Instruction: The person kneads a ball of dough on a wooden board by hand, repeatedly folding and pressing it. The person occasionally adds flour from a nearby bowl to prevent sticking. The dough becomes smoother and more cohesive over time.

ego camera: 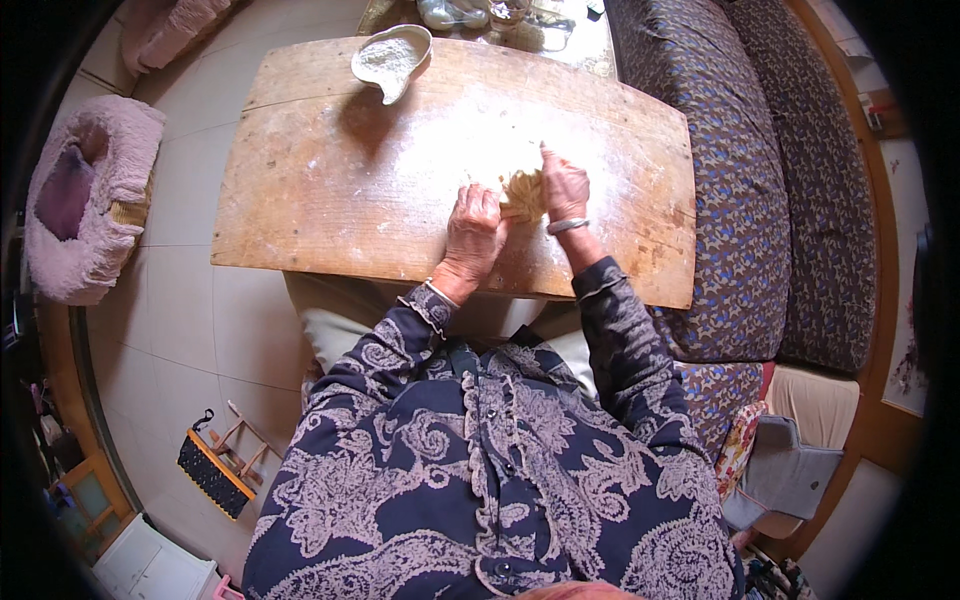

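A rough yellowish-brown lump, which looks like dough (523, 196), lies on a wooden board (300, 202) between my two hands. My left hand (478, 217) is at the lump's left side with its fingers curled; whether they grip part of it is hidden. Against the lump's right side rests my right hand (564, 184), a bracelet on its wrist and one finger pointing away from me. At the board's far edge stands a pale bowl of white flour (387, 60). Floury smears mark the board.
Beyond the board, a table (592, 56) holds white bags (450, 13) and a glass bowl (508, 10). A patterned sofa (720, 180) runs along the right. On the tiled floor at left are a pink plush-covered chair (135, 169) and a small folding stool (217, 472).
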A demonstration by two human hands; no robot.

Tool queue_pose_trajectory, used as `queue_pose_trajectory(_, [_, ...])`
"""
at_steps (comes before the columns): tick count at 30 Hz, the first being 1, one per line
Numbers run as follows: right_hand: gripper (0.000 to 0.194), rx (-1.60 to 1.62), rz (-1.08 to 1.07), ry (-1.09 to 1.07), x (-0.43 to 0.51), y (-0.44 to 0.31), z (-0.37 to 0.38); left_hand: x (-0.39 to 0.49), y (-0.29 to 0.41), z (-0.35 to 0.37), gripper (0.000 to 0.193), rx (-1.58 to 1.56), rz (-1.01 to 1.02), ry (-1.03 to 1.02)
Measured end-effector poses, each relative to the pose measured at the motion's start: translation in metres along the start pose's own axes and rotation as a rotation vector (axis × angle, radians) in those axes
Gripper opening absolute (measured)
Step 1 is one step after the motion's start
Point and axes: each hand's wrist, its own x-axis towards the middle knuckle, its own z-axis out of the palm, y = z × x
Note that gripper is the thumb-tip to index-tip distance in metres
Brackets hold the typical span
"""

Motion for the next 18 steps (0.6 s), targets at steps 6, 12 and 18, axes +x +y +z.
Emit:
queue_pose_trajectory(6, [0.021,-0.267,-0.545,0.240,-0.038,0.018,0.035,-0.013,0.006,-0.001,0.049,0.144,-0.005,-0.084])
queue_pose_trajectory(12, [0.020,-0.610,-0.581,0.207,-0.013,0.010,0.039,-0.006,0.015,-0.042,0.074,0.010,-0.032,-0.222])
queue_pose_trajectory(18, [0.018,-0.630,-0.632,0.182,0.024,0.004,0.040,0.008,0.005,-0.019,0.041,-0.028,0.052,-0.136])
